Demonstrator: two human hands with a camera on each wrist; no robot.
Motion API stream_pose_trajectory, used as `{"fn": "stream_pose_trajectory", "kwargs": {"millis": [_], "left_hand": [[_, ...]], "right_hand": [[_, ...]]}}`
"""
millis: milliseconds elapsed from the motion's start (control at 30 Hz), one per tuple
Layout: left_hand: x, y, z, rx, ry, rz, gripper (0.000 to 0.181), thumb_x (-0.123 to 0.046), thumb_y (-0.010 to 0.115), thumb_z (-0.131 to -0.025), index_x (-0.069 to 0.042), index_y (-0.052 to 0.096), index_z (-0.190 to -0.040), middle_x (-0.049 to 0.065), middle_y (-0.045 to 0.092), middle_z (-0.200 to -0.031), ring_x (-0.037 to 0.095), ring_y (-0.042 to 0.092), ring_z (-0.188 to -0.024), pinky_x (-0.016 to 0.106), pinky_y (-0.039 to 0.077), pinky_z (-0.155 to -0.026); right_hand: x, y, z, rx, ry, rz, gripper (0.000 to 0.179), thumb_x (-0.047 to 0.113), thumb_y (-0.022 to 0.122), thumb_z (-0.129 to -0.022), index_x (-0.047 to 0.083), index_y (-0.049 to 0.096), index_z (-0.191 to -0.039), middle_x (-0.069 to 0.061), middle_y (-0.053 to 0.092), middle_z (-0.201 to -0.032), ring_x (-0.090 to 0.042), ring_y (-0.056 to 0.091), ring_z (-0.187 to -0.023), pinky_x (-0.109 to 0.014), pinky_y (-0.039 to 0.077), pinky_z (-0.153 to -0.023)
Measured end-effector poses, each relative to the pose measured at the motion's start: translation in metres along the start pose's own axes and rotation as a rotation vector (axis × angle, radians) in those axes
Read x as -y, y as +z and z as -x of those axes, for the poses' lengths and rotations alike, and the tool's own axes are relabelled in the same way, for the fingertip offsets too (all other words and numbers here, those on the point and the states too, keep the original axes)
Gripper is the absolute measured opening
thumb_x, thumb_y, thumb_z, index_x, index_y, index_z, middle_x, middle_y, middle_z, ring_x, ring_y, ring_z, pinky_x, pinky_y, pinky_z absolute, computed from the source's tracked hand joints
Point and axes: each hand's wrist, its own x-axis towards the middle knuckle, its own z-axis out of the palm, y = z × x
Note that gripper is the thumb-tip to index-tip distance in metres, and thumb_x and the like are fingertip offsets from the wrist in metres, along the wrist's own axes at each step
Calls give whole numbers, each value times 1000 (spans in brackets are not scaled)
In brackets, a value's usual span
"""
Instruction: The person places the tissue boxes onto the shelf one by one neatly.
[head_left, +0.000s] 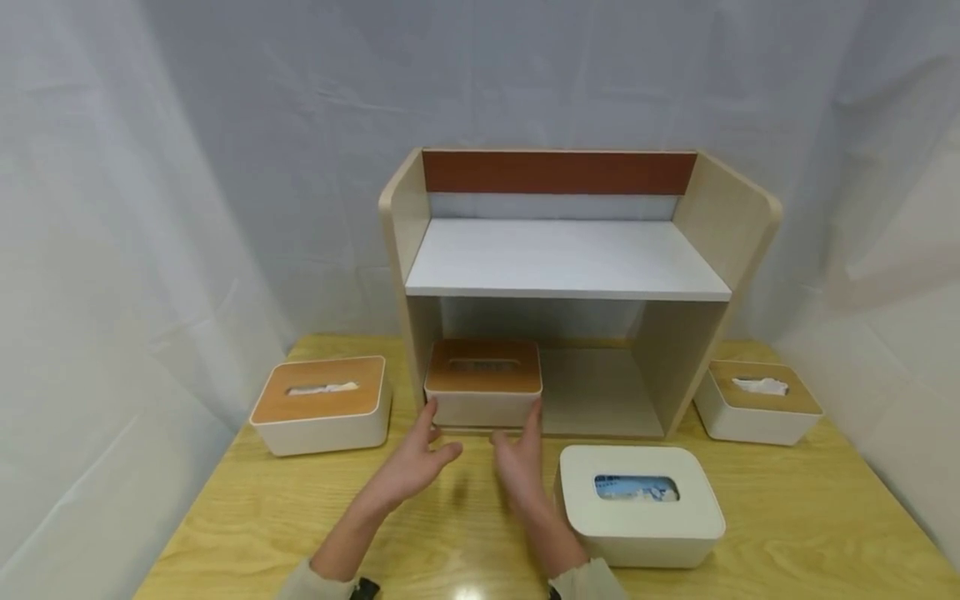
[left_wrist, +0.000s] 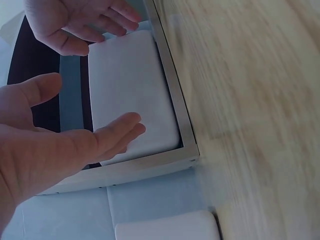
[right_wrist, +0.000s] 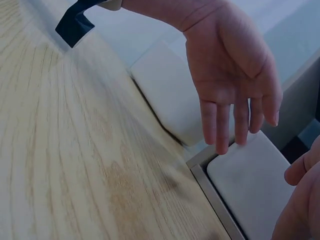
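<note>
A white tissue box with a brown wood-look lid (head_left: pixel 484 379) sits at the left end of the shelf unit's lower level. At its front left corner is my left hand (head_left: pixel 411 467), fingers extended and thumb spread away. My right hand (head_left: pixel 520 467) is at the front right corner, fingers pointing forward along the box. From the left wrist view, the box's white front (left_wrist: pixel 130 90) lies between both hands; neither hand curls round it. Whether the fingertips press on the box or only rest near it, I cannot tell.
The two-level shelf unit (head_left: pixel 568 258) stands on the wooden table (head_left: pixel 247 517). A tissue box with an orange-brown lid (head_left: pixel 322 408) is left of it, and another wood-lidded one (head_left: pixel 761 404) is right. An all-white tissue box (head_left: pixel 641 508) stands close beside my right forearm.
</note>
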Motion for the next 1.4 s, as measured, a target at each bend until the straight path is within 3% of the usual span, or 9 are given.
{"fn": "stream_pose_trajectory", "kwargs": {"millis": [633, 933, 1167, 1400], "left_hand": [[13, -5, -9, 51, 39, -10, 88, -16, 61, -98, -6, -2, -160, 30, 9, -161, 49, 25, -143, 62, 36, -107], [11, -9, -9, 114, 59, 1, 84, -19, 55, -103, -5, -6, -159, 19, -5, -165, 46, 18, -146, 60, 35, -108], [8, -11, -8, 128, 69, -15, 84, -19, 55, -103, -4, -7, -158, 17, -7, -165, 46, 19, -146, 59, 35, -109], [5, -14, -7, 143, 81, -19, 83, -19, 53, -104, -4, -8, -158, 16, -8, -165, 46, 20, -146, 59, 37, -108]], "right_hand": [[-5, 9, -15, -24, -10, 11, 100, -3, 56, -79, 6, -2, -159, -18, -5, -165, -33, -5, -152, -53, 0, -121], [-6, 11, -16, -47, -34, 0, 101, -5, 56, -76, 3, -2, -159, -20, -4, -165, -33, -4, -152, -51, 0, -121], [-2, 10, -7, 13, 43, 20, 97, 0, 56, -82, 8, -2, -160, -19, -7, -165, -35, -6, -151, -54, -1, -120], [2, 8, 6, 83, 50, 40, 96, 3, 57, -84, 9, -1, -160, -17, -4, -166, -37, -3, -151, -59, 2, -118]]}}
